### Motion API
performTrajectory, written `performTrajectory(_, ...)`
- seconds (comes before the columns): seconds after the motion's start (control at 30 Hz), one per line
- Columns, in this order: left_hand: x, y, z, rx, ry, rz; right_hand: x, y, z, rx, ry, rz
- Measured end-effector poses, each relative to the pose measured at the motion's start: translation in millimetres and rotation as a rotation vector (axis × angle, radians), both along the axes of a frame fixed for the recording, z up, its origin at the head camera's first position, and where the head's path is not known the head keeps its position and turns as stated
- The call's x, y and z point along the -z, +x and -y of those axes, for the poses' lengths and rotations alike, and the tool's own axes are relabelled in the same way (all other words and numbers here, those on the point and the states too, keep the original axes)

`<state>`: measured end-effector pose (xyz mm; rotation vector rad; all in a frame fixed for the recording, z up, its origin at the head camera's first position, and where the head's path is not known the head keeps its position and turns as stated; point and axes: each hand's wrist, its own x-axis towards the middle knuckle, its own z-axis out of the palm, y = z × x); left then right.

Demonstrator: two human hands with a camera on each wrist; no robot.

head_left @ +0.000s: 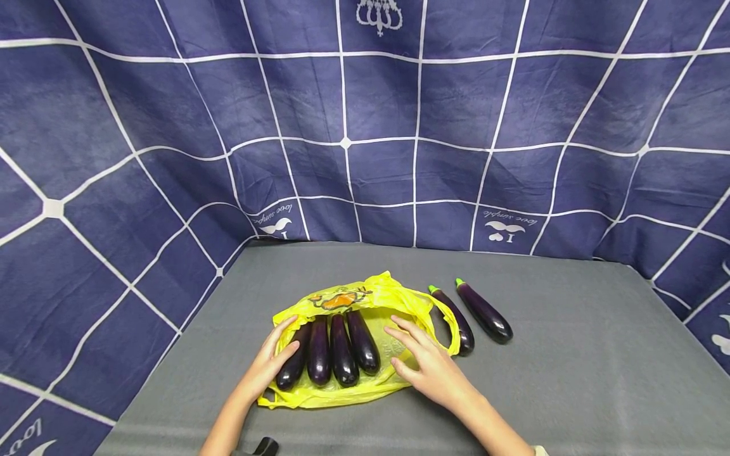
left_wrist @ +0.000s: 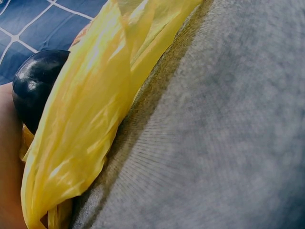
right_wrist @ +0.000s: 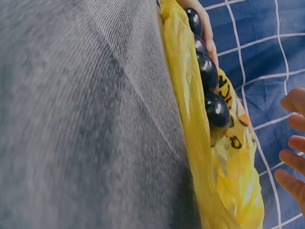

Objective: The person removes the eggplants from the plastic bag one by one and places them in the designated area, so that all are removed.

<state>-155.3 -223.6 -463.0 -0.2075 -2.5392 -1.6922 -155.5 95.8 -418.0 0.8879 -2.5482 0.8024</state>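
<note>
On my head view, a yellow plastic bag point(head_left: 399, 296) lies on the gray bench point(head_left: 570, 361) with its mouth toward the person, and four eggplants point(head_left: 344, 354) rest side by side in it. I have the left grip point(head_left: 270, 356) at the bag's left edge, thumb and fingers apart and fairly straight, the thumb over the leftmost eggplant. The right grip point(head_left: 428, 364) is spread, its fingers apart over the right part of the mouth; the rightmost eggplant in the bag sits to its left, clear of the fingertips. Beyond this hand, outside the bag, lie a nearer loose eggplant point(head_left: 464, 335), beside a bag handle, and a farther loose eggplant point(head_left: 485, 313). A blue grid-patterned curtain point(head_left: 382, 171) hangs behind.

On my left wrist view, yellow plastic hides much of the scene; one rounded eggplant end shows past it, and I cannot tell the finger state from here.

On my right wrist view, spread fingertips enter at the right edge, apart from the bag and its row of dark eggplant ends.
</note>
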Motion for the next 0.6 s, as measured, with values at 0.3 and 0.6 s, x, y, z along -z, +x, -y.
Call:
performTrajectory(0.3,1.3,-1.9,0.9,-0.005,-0.012,0.008,3.6,-2.4,16.7,-0.024,0.028,0.07)
performTrajectory(0.6,0.7,-2.3,0.1,-0.011,-0.006,0.018,15.9,-6.0,30.8,-0.053,0.021,0.123)
